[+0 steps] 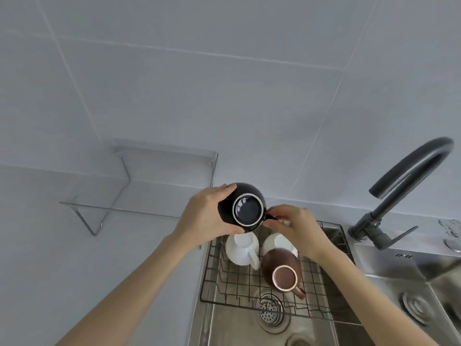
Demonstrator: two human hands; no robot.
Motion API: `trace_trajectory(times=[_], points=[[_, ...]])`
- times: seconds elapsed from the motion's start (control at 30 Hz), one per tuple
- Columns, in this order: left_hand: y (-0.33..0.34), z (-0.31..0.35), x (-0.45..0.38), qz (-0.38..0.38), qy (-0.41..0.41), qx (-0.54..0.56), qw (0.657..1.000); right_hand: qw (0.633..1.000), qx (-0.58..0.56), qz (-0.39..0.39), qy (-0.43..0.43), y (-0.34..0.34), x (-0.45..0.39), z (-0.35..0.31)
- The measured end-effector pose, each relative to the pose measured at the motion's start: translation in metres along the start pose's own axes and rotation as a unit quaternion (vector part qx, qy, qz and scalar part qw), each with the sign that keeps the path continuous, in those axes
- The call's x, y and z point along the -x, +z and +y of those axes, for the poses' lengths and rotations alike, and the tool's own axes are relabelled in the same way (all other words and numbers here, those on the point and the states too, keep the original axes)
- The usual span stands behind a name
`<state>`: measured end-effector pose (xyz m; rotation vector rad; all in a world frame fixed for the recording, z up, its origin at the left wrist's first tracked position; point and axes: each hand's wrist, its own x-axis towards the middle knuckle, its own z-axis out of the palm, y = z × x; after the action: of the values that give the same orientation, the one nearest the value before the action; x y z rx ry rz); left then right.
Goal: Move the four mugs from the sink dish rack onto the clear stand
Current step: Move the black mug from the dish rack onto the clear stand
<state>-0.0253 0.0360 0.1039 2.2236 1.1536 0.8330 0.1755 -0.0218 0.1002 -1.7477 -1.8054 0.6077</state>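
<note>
A black mug (247,208) is held upside down above the back of the wire dish rack (224,290), its ringed base facing me. My left hand (204,218) wraps its body from the left. My right hand (296,228) pinches its handle from the right. Three mugs stand inverted in the rack: a white mug (240,249) at the left, a second white mug (277,242) partly hidden under my right hand, and a brown mug (283,272) in front. The clear stand (139,186) sits on the counter to the left, against the wall.
The rack lies across a steel sink with a drain strainer (270,309) under it. A dark curved faucet (404,193) rises at the right. A second basin (419,305) is at the far right. Grey tiled wall stands behind.
</note>
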Motion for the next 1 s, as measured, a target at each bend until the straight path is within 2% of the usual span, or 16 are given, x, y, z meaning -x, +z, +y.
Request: trace_trajectory(times=[0.17,0.27,0.53,0.8,1.0], points=[[-0.059,0.006,-0.028,0.059,-0.038,0.046,0.996,0.997,0.008,0.048,-0.060,-0.023,-0.040,-0.051],[-0.095,-0.006,-0.039,0.068,-0.068,0.062,0.993,0.996,-0.008,0.045,-0.082,-0.018,-0.067,-0.080],[-0.181,-0.083,-0.047,0.082,-0.135,0.104,0.982,0.988,-0.116,0.038,-0.090,0.045,-0.145,-0.152],[-0.209,-0.164,-0.042,0.077,-0.184,0.098,0.975,0.980,-0.184,-0.037,-0.068,0.132,-0.214,-0.174],[-0.200,-0.201,-0.059,0.128,-0.233,0.051,0.963,0.978,-0.186,-0.056,-0.074,0.160,-0.266,-0.168]])
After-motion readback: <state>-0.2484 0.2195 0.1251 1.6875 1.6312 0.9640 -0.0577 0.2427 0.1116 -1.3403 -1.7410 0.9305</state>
